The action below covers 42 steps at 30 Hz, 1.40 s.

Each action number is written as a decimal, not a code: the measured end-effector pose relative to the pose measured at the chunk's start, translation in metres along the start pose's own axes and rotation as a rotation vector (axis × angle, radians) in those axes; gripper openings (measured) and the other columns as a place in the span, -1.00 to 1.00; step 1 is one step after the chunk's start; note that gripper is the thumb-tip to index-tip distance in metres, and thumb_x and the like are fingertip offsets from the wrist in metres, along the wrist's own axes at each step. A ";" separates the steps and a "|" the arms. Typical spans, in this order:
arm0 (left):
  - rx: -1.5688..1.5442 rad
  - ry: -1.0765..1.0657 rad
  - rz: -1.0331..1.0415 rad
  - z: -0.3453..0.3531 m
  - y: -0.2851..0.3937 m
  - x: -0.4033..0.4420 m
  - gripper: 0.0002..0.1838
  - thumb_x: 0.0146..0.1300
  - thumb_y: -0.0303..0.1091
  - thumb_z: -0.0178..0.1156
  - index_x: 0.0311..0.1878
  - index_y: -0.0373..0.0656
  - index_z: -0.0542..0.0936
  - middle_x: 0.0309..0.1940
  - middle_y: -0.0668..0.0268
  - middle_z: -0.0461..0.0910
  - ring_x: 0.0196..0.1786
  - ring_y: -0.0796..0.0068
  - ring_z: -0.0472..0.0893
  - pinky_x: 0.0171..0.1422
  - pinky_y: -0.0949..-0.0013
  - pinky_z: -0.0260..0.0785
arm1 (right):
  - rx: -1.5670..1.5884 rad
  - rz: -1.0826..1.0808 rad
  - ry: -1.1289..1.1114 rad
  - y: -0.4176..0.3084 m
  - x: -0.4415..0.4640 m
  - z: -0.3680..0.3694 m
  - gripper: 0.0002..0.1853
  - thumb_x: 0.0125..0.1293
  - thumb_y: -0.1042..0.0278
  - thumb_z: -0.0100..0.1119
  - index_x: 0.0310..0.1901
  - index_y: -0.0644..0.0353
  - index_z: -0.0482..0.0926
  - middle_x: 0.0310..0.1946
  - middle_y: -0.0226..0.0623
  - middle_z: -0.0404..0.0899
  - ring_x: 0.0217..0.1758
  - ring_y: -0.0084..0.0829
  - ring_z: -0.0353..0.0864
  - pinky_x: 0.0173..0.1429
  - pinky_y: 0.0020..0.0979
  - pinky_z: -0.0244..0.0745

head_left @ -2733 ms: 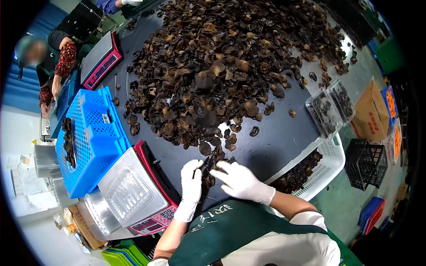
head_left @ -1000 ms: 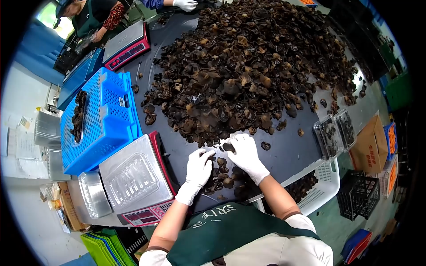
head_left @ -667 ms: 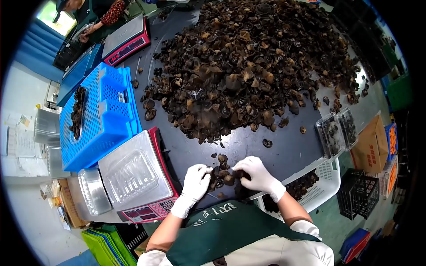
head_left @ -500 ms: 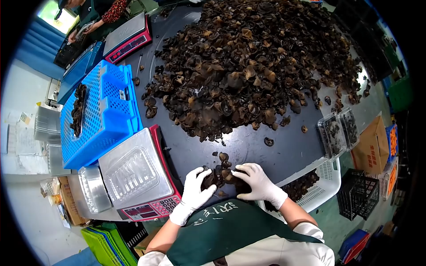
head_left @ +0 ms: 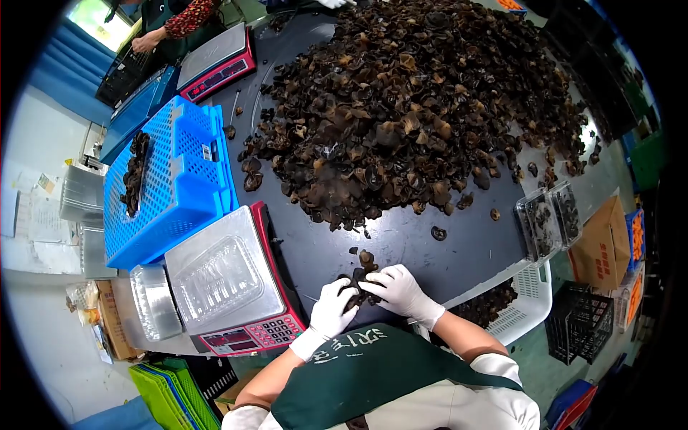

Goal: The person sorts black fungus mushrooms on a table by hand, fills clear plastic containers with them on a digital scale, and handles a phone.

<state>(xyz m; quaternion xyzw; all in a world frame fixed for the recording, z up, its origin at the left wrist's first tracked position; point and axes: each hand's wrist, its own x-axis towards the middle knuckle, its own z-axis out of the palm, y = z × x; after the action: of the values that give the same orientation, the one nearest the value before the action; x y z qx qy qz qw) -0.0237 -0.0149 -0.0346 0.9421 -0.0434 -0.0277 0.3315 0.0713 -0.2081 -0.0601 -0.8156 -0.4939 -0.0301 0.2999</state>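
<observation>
Single head-worn view, wide fisheye, looking forward and down, close over hands (head_left: 403, 292) and table (head_left: 469, 247).

Can read no word for certain. See white characters (head_left: 358, 338) across the apron (head_left: 401, 373), red characters (head_left: 603, 262) on the carton (head_left: 599, 233), a pale label (head_left: 207, 153) on the blue crate (head_left: 159, 215) and a keypad (head_left: 276, 331) on the near scale (head_left: 223, 279), all too small or skewed to make out.

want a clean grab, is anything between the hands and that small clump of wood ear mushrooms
Nothing visible but the white gloves: left hand and right hand both touch the small wood ear mushroom clump.
</observation>
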 end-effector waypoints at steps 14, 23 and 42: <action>-0.192 0.623 -0.221 -0.166 -0.023 -0.028 -0.63 0.01 -0.76 0.15 -0.14 -0.17 0.39 -0.02 0.27 0.41 0.06 0.47 0.45 0.13 0.46 0.35 | 2.343 1.027 0.503 0.006 0.015 -0.044 -0.60 0.30 0.24 0.11 0.16 0.07 0.42 -0.12 -0.27 0.54 -0.15 -0.33 0.49 -0.08 -0.31 0.44; 0.201 0.449 -0.289 -0.174 -0.059 -0.034 -0.57 -0.11 -0.46 0.39 -0.09 -0.18 0.54 -0.04 0.14 0.52 0.07 0.16 0.50 0.19 0.23 0.34 | 2.601 0.965 0.261 -0.008 0.056 -0.036 -0.67 0.33 0.16 0.07 0.00 0.21 0.49 -0.09 -0.24 0.53 -0.12 -0.26 0.50 -0.04 -0.24 0.47; -0.050 0.722 -0.512 -0.158 -0.084 -0.073 -0.58 0.31 -0.51 -0.11 0.24 -0.28 0.38 0.20 0.09 0.39 0.28 0.19 0.36 0.43 0.22 0.11 | 0.414 -0.220 0.028 -0.125 0.210 0.036 -0.26 0.04 0.05 0.31 0.24 0.22 0.34 0.18 -0.10 0.34 0.25 -0.09 0.26 0.30 -0.06 0.16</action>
<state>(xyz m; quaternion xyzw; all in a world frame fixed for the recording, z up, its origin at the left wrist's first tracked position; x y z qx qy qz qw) -0.0780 0.1555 0.0377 0.8635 0.3104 0.2207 0.3306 0.0669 0.0175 0.0401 -0.6774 -0.5715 0.0281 0.4624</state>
